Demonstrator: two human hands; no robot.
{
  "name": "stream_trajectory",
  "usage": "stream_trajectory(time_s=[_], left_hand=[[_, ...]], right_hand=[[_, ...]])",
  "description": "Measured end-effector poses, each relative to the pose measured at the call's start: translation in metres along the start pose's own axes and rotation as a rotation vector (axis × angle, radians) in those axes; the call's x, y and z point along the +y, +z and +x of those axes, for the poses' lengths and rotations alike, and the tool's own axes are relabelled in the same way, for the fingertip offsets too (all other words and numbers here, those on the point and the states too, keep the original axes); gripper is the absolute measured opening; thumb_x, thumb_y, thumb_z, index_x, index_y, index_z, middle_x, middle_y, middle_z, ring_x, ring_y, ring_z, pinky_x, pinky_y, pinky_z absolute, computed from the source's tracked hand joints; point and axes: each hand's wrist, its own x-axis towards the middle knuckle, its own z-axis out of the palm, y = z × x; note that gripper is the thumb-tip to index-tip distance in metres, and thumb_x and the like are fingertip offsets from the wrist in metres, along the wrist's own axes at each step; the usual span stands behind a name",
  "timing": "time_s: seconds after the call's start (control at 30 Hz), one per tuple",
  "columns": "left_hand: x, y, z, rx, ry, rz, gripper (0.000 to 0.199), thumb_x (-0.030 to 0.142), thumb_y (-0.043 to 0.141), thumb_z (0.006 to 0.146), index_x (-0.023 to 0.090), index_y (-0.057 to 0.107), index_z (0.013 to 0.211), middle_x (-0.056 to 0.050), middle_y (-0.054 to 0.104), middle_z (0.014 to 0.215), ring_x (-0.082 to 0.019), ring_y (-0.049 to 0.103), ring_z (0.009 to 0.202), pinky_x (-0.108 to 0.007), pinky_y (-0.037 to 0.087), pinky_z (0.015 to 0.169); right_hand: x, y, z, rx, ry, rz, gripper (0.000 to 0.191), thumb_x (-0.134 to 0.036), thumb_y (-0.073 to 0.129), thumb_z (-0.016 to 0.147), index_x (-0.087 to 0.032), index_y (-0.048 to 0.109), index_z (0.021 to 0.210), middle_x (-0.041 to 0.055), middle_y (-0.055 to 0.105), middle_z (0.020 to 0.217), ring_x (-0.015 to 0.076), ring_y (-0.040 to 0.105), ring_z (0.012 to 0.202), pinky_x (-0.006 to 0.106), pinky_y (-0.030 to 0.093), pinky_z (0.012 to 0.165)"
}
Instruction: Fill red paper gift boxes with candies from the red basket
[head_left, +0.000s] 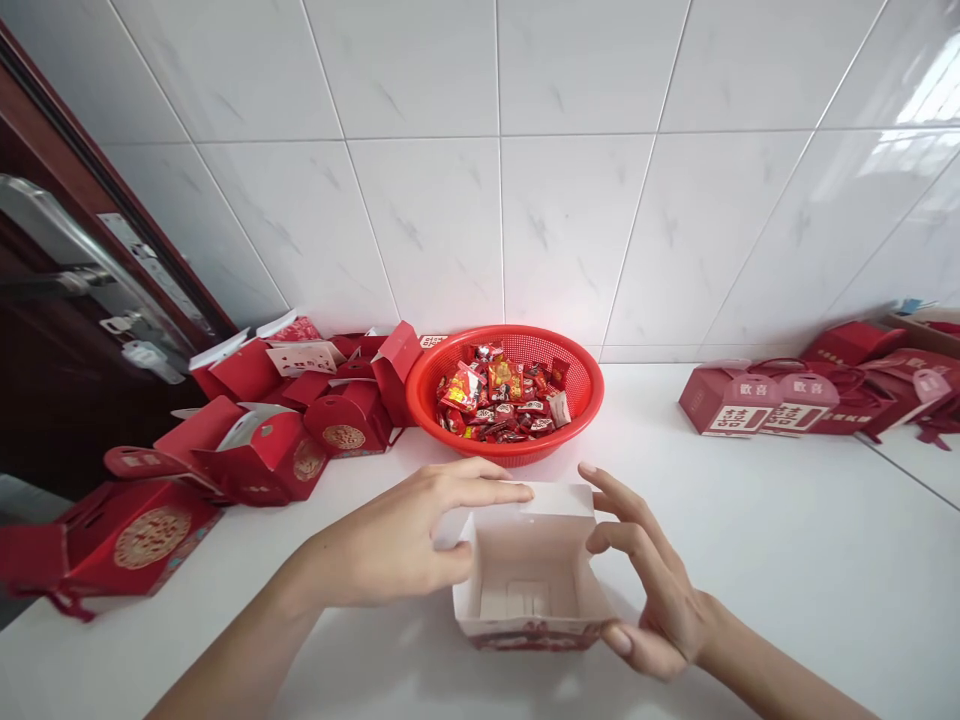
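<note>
An open-topped cardboard gift box (525, 570) with a pale inside and a red printed front stands on the white table, with nothing inside it. My left hand (405, 535) is at its left side, index finger along the raised far flap (547, 500) and thumb against the left wall, gripping it. Around the right side, my right hand (652, 580) has its fingers spread and curved, the thumb near the front right corner. Just behind the box sits a red plastic basket (506, 455) of wrapped candies (502, 395).
Several red gift boxes (262, 455) crowd the left of the white table (750, 540), some with lids open. More closed boxes (727, 400) stand in a row at the right. A tiled wall (570, 230) rises behind; a dark door with a metal handle (67, 240) is at far left.
</note>
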Motion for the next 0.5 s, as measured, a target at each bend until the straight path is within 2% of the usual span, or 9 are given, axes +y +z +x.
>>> stream_trajectory(time_s=[0.1, 0.2, 0.3, 0.4, 0.5], left_hand=[[0.0, -0.001, 0.002, 0.066, 0.047, 0.018, 0.068, 0.004, 0.054, 0.075, 0.041, 0.069, 0.13, 0.007, 0.066, 0.138, -0.021, 0.065, 0.123, -0.025, 0.056, 0.098], [-0.004, 0.001, 0.007, 0.189, 0.048, 0.022, 0.057, 0.005, 0.05, 0.079, 0.035, 0.074, 0.121, 0.004, 0.07, 0.13, -0.02, 0.067, 0.118, -0.024, 0.057, 0.094], [-0.009, 0.005, 0.013, 0.276, 0.041, 0.032, 0.051, 0.008, 0.05, 0.081, 0.032, 0.076, 0.118, 0.002, 0.072, 0.126, -0.02, 0.067, 0.117, -0.022, 0.059, 0.088], [-0.013, 0.008, 0.015, 0.296, 0.04, -0.006, 0.043, 0.012, 0.052, 0.083, 0.03, 0.077, 0.113, 0.001, 0.074, 0.119, -0.018, 0.071, 0.107, -0.021, 0.06, 0.082], [-0.016, 0.009, 0.016, 0.362, -0.003, -0.023, 0.032, 0.02, 0.056, 0.086, 0.027, 0.078, 0.107, 0.0, 0.078, 0.111, -0.019, 0.073, 0.101, -0.025, 0.059, 0.088]], right_hand=[[0.008, 0.001, 0.004, 0.003, -0.018, -0.007, 0.04, -0.051, 0.034, 0.104, -0.016, 0.049, 0.117, 0.0278, 0.037, 0.154, 0.0371, 0.051, 0.136, 0.046, 0.057, 0.092], [0.018, 0.0, 0.014, 0.033, -0.022, 0.047, 0.032, -0.047, 0.038, 0.103, -0.018, 0.049, 0.113, 0.0275, 0.038, 0.153, 0.0343, 0.063, 0.12, 0.048, 0.057, 0.089], [0.028, -0.002, 0.024, 0.049, -0.003, 0.062, 0.027, -0.041, 0.039, 0.104, -0.018, 0.05, 0.113, 0.026, 0.041, 0.151, 0.0315, 0.066, 0.112, 0.048, 0.056, 0.088], [0.036, 0.0, 0.028, 0.088, 0.098, 0.061, 0.021, -0.028, 0.04, 0.103, -0.019, 0.051, 0.118, 0.0228, 0.049, 0.145, 0.0297, 0.064, 0.116, 0.045, 0.056, 0.09], [0.042, 0.008, 0.026, 0.111, 0.22, 0.05, 0.019, -0.018, 0.046, 0.101, -0.021, 0.053, 0.118, 0.0177, 0.06, 0.133, 0.0283, 0.06, 0.127, 0.041, 0.055, 0.095]])
